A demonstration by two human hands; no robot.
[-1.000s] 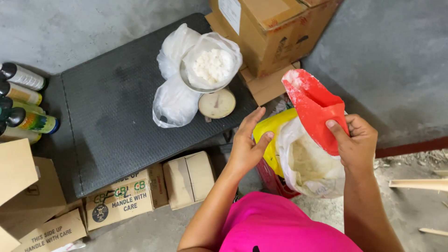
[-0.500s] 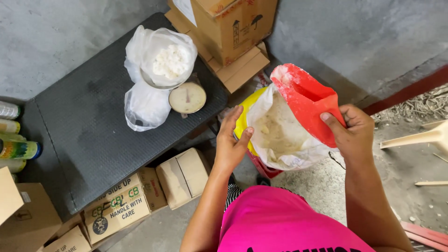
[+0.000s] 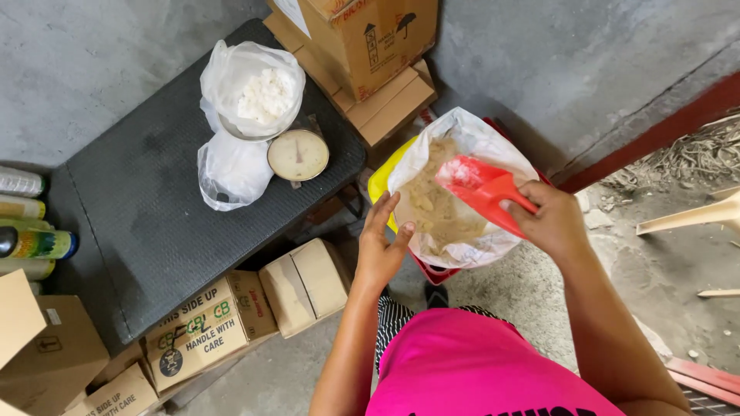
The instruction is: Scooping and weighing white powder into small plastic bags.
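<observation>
A dark low table (image 3: 154, 231) filled the left of the view, with stacked cardboard boxes (image 3: 362, 54) at its far end and smaller cartons (image 3: 204, 327) under its near edge. On the table sat a dial scale (image 3: 298, 156) carrying a clear bag of white powder (image 3: 254, 91). Beside the table stood an open white sack of tan powder (image 3: 451, 200). The left hand (image 3: 381, 246) gripped the sack's near rim, holding it open. The right hand (image 3: 547, 223) was clenched on the handle of a red plastic scoop (image 3: 478, 189), whose bowl was inside the sack's mouth.
</observation>
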